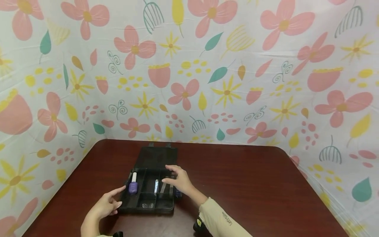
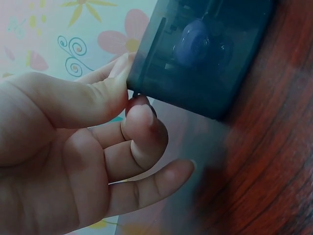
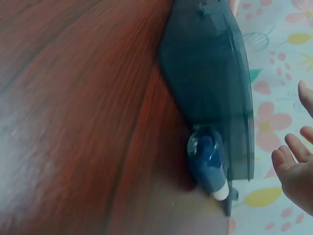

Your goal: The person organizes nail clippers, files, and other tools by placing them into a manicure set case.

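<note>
A black compartment box [image 1: 145, 210] lies on the table with its lid [image 1: 158, 156] folded back. In its left compartment is a purple nail polish bottle [image 1: 133, 188] with a white cap. A nail clipper [image 1: 156, 187] and slim metal pieces [image 1: 163, 187] lie in the right-hand part. My left hand [image 1: 103, 205] holds the box's left edge, thumb and fingers at its side in the left wrist view. Over the right compartments hovers my right hand [image 1: 181, 181], fingers spread, seemingly holding nothing. Beside the box's right wall is a dark blue bottle [image 3: 208, 159] with a white cap.
The dark red-brown wooden table [image 1: 237, 184] extends to the right of the box. A floral-patterned cloth [image 1: 195, 72] hangs behind and around the table. Small clear pieces [image 1: 147, 205] lie in a front compartment.
</note>
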A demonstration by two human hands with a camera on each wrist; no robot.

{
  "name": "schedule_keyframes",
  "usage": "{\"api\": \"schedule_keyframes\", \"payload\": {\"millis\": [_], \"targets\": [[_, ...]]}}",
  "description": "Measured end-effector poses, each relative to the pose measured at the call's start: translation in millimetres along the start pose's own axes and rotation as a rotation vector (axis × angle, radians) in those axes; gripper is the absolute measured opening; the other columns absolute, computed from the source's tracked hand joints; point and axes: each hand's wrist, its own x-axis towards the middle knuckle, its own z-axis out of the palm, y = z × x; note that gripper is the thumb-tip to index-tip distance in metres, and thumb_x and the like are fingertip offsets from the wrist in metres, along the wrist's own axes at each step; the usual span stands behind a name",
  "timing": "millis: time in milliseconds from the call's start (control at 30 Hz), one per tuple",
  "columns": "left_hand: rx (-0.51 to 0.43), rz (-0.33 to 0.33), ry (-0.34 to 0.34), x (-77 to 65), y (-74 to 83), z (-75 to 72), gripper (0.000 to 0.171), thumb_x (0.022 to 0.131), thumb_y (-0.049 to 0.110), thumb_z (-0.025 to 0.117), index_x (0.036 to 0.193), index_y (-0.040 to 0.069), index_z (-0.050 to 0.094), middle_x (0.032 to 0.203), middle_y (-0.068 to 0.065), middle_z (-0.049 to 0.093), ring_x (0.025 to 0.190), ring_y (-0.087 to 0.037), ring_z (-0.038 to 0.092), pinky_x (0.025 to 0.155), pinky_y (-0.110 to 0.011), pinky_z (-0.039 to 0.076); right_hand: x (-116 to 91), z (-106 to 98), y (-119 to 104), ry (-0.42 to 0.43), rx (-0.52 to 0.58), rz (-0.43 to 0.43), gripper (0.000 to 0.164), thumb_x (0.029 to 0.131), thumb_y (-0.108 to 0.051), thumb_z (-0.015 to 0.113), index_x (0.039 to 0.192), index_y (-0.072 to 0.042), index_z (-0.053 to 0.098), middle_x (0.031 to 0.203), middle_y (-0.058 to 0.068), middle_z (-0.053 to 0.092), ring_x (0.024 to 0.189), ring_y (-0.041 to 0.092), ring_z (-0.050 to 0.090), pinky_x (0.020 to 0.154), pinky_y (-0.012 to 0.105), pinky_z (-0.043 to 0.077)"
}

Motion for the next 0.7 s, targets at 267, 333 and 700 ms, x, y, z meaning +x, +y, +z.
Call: {"api": "schedule_keyframes", "payload": {"millis": [267, 333, 700], "targets": [[0.005, -0.019, 0.014, -3.5, 4.3, 0.3, 0.052, 0.082, -0.01, 0.053, 0.132, 0.0, 0.042, 0.059, -0.007, 0.043, 0.05, -0.018, 0.047, 0.051, -0.033, 0.042, -10, -10, 14, 0.032, 0.055, 0.022, 0.046, 0.078, 0.0, 0.065, 0.119, 0.013, 0.049, 0.116, 0.028, 0.049, 0.104, 0.042, 0.046, 0.082, 0.053, 0.038], [0.005, -0.013, 0.009, -3.6, 4.2, 0.4, 0.051, 0.083, -0.01, 0.053, 0.132, 0.0, 0.041, 0.059, -0.008, 0.043, 0.05, -0.018, 0.047, 0.052, -0.033, 0.042, -11, -13, 26, 0.044, 0.009, 0.029, 0.047, 0.078, -0.004, 0.067, 0.119, 0.011, 0.051, 0.117, 0.025, 0.05, 0.106, 0.04, 0.047, 0.083, 0.052, 0.038], [-0.003, -0.007, 0.025, -3.8, 2.6, 2.9, 0.052, 0.082, -0.011, 0.054, 0.131, 0.0, 0.042, 0.06, -0.008, 0.043, 0.049, -0.018, 0.047, 0.051, -0.034, 0.043, -20, -34, 63, -0.032, -0.148, 0.122, 0.058, 0.072, -0.014, 0.075, 0.12, 0.008, 0.051, 0.119, 0.02, 0.052, 0.105, 0.038, 0.049, 0.082, 0.048, 0.04]]}}
